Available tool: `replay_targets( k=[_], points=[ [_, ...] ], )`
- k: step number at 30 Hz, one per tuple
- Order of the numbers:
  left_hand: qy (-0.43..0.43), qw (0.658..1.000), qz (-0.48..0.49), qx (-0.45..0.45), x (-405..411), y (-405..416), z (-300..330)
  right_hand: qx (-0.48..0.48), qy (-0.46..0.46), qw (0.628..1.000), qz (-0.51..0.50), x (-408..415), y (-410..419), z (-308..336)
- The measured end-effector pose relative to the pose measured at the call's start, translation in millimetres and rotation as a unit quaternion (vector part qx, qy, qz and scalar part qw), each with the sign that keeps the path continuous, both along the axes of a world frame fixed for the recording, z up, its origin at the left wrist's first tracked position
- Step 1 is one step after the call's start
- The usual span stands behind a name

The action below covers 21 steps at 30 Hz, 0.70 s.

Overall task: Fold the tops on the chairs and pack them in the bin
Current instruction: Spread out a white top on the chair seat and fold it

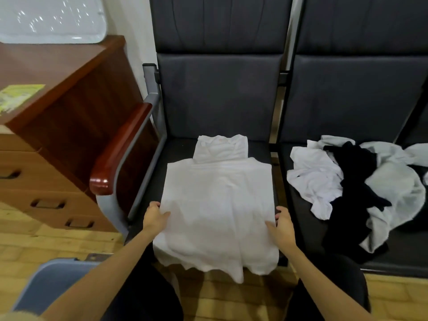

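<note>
The left hand (154, 217) and right hand (283, 228) are pinching the white top (217, 205) at its side edges, mid-fold; next, probably folding the hem toward twelve o'clock.

White top (217, 205) is laid flat on left chair seat (259, 149), sides folded in, neck end toward backrest, hem draped over front edge. Heap of unfolded tops (356, 188), white, grey & black, is piled on right chair seat (393, 258). Corner of blue-grey bin (53, 281) is seen on floor at lower left
</note>
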<state>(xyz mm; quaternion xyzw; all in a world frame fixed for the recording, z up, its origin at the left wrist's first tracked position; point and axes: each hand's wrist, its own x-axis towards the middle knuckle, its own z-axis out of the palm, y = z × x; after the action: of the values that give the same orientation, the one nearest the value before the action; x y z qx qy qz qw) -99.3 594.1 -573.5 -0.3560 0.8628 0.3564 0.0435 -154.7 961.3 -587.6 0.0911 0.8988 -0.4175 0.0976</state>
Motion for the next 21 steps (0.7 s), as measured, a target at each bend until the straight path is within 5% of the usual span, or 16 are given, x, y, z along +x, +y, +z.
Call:
replay_targets(
  k=[12,16,21],
  points=[
    [-0.028,0.997,0.049,-0.05,80.0,39.8,-6.8,0.183,0.01,0.982,0.037,93.4,2.2,7.8],
    [0.014,0.996,0.083,-0.032,80.5,23.7,2.3,0.066,0.072,0.995,-0.006,94.2,4.0,15.7],
    [-0.01,0.998,0.027,-0.06,74.3,-18.6,11.5,0.119,0.053,0.991,-0.029,86.1,19.4,8.8]
  ],
)
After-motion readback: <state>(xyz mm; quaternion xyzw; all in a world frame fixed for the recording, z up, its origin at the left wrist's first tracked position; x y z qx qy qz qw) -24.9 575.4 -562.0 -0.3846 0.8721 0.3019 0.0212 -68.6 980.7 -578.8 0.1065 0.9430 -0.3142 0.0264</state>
